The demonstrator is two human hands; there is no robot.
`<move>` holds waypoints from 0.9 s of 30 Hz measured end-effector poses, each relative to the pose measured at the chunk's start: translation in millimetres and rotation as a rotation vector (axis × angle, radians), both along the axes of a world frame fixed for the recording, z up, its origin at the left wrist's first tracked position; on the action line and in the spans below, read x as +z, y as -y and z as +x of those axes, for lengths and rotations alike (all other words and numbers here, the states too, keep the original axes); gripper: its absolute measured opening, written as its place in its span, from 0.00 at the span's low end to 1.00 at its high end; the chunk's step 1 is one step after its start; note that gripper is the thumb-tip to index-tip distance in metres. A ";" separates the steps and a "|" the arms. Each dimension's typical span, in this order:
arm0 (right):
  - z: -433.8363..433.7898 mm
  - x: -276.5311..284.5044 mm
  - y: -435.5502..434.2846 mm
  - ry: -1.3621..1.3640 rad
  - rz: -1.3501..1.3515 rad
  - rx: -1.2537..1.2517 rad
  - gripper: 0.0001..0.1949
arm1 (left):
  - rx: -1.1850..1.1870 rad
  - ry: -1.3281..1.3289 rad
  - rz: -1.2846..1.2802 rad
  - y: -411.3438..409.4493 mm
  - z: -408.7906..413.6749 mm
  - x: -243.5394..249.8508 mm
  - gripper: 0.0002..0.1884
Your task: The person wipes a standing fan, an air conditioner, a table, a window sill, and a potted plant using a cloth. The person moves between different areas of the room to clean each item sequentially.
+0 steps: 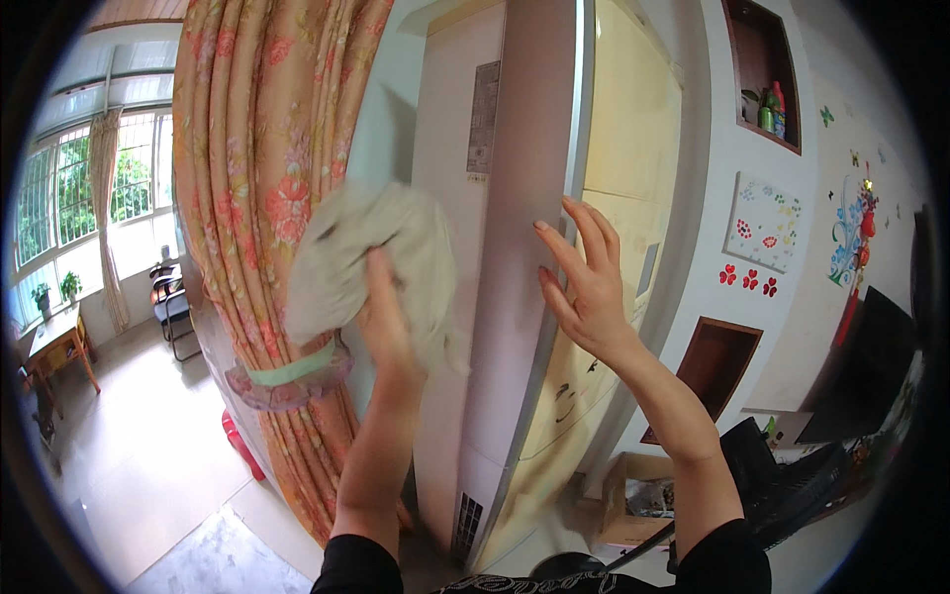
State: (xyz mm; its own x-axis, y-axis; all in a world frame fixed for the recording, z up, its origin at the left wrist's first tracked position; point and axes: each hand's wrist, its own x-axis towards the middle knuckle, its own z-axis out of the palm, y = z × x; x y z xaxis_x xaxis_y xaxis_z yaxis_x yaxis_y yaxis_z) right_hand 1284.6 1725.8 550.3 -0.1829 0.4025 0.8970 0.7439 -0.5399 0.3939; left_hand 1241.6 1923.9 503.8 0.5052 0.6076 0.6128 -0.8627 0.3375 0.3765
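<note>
My left hand (386, 319) grips a crumpled pale grey cloth (378, 252), both blurred by motion. The cloth is between the floral curtain (260, 185) and the side panel (512, 223) of a tall floor-standing appliance, apparently an air conditioner. Whether it touches either is unclear. Fingers spread, my right hand (590, 282) holds nothing and lies over the silver front edge (579, 111) of the appliance. I cannot tell whether its fingertips press on the panel. The yellowish front (631, 126) extends to the right, with a drawn smiling face low on it.
A pale green tie (289, 369) gathers the curtain. On the floor at lower right are a cardboard box (631, 531) and a black pedestal fan (794, 475). A television (865, 371) stands farther right. Across the room are a chair (174, 308) and a wooden table (56, 334).
</note>
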 end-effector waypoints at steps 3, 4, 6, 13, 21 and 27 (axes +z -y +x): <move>25.2 -6.2 -4.7 -0.002 0.003 -0.071 0.27 | 0.216 -0.436 0.395 10.6 21.3 60.9 0.30; 32.2 -7.0 -7.9 -0.015 0.008 -0.079 0.27 | 0.253 -0.433 0.565 12.3 31.9 79.8 0.30; 35.8 -6.9 -0.3 0.019 -0.007 -0.172 0.28 | 0.268 -0.297 0.823 29.2 66.4 121.3 0.31; 40.1 -6.8 -16.8 0.081 0.009 -0.192 0.23 | 0.786 0.615 0.888 33.8 170.5 239.2 0.37; 42.3 -4.4 -22.8 0.143 0.009 -0.207 0.20 | 0.492 0.580 0.928 -3.8 260.0 331.4 0.38; 43.7 -6.8 -14.2 0.143 0.000 -0.262 0.21 | 1.031 0.454 0.725 -28.2 253.6 301.1 0.24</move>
